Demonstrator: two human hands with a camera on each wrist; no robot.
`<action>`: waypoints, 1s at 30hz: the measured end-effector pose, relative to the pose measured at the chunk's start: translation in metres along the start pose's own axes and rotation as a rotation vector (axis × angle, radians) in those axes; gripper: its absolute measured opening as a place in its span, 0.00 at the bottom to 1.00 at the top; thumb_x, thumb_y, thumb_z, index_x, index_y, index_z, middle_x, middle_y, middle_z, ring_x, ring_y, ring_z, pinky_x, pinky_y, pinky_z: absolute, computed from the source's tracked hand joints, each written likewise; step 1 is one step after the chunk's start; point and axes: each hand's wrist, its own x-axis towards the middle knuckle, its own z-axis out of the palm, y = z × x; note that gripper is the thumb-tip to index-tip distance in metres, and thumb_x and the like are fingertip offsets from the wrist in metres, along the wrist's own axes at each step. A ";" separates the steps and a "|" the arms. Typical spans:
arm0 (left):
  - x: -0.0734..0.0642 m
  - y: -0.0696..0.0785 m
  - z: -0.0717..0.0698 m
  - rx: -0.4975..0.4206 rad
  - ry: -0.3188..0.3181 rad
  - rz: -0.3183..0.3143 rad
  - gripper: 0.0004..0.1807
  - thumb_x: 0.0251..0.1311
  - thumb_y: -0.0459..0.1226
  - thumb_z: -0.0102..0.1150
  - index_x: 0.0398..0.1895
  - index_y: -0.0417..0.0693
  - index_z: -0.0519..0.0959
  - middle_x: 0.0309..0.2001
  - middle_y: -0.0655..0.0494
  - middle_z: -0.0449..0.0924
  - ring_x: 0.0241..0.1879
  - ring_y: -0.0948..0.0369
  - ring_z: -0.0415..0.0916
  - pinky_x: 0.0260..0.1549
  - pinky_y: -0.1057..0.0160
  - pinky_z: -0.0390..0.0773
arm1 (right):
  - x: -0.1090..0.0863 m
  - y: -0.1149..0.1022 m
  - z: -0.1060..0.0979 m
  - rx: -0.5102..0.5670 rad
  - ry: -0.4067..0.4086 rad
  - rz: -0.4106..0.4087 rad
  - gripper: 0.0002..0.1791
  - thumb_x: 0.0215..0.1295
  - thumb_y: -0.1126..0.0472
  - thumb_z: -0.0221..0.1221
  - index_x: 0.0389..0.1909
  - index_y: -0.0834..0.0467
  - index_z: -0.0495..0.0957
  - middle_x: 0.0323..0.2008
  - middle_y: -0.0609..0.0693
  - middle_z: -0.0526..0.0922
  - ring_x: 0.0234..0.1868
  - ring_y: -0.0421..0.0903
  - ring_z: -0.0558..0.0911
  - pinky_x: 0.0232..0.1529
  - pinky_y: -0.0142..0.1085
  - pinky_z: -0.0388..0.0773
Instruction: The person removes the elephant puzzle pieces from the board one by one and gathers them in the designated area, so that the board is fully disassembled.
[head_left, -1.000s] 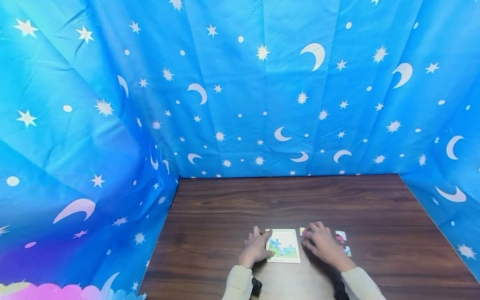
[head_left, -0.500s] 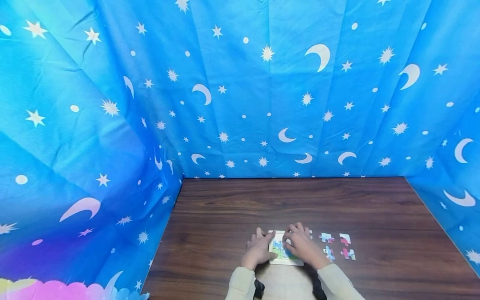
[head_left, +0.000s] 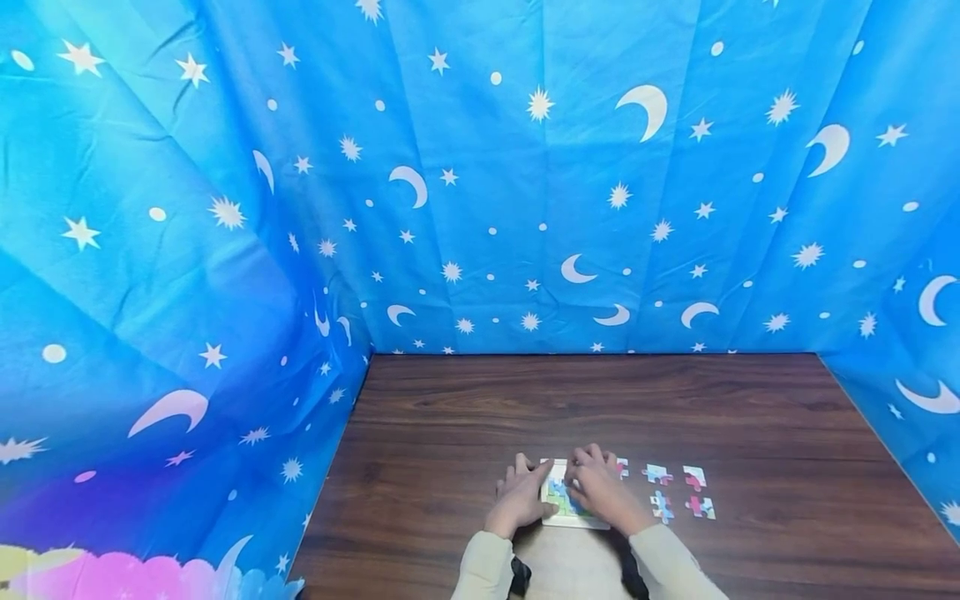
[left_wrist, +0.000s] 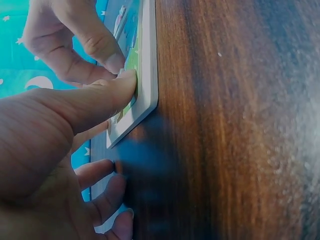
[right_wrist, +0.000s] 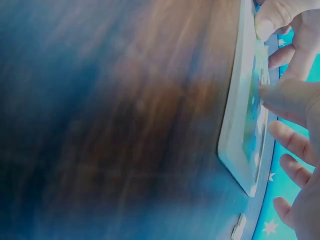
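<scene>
A white-rimmed jigsaw tray (head_left: 573, 523) lies flat, with blue and green pieces (head_left: 557, 498) fitted in its lower part. My left hand (head_left: 517, 497) holds the tray's left side, thumb on its lower corner and forefinger by the upper one. In the left wrist view its thumb (left_wrist: 117, 95) presses at the tray's edge, the other fingers loosely bent. My right hand (head_left: 603, 489) is over the tray's right half, thumb and forefinger pinched low at the puzzle. The jigsaw piece there is mostly hidden by the fingers. In the right wrist view the right thumb (right_wrist: 280, 97) touches the puzzle surface.
Several loose jigsaw pieces (head_left: 657, 474) lie in two rough rows right of the tray. One pink-marked piece (head_left: 622, 467) shows just past my right hand. The dark wooden table (head_left: 450, 417) meets a blue star-and-moon curtain (head_left: 480, 167) at the back and sides.
My right hand has moved left from the loose pieces onto the tray, uncovering the pieces on the right. The left hand stays on the tray's left side. The head view has shifted slightly.
</scene>
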 end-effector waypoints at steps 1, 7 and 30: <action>-0.001 0.001 -0.002 0.003 -0.010 0.000 0.42 0.51 0.46 0.77 0.72 0.60 0.72 0.50 0.51 0.64 0.45 0.53 0.66 0.38 0.52 0.65 | 0.000 0.001 -0.001 0.001 0.004 -0.006 0.07 0.50 0.64 0.73 0.24 0.53 0.84 0.39 0.51 0.78 0.46 0.55 0.71 0.48 0.63 0.64; 0.001 0.001 -0.002 -0.025 -0.026 -0.006 0.43 0.52 0.46 0.76 0.73 0.59 0.71 0.50 0.51 0.63 0.45 0.53 0.65 0.40 0.51 0.65 | -0.004 0.004 -0.007 0.010 0.023 -0.014 0.05 0.52 0.62 0.72 0.26 0.51 0.84 0.41 0.52 0.78 0.49 0.57 0.71 0.49 0.63 0.62; 0.000 0.001 -0.005 -0.086 -0.003 -0.004 0.45 0.47 0.44 0.78 0.72 0.54 0.71 0.44 0.54 0.60 0.41 0.55 0.60 0.38 0.52 0.62 | -0.032 0.032 -0.043 0.018 0.144 -0.064 0.08 0.46 0.65 0.69 0.23 0.50 0.80 0.38 0.50 0.78 0.42 0.52 0.72 0.38 0.47 0.66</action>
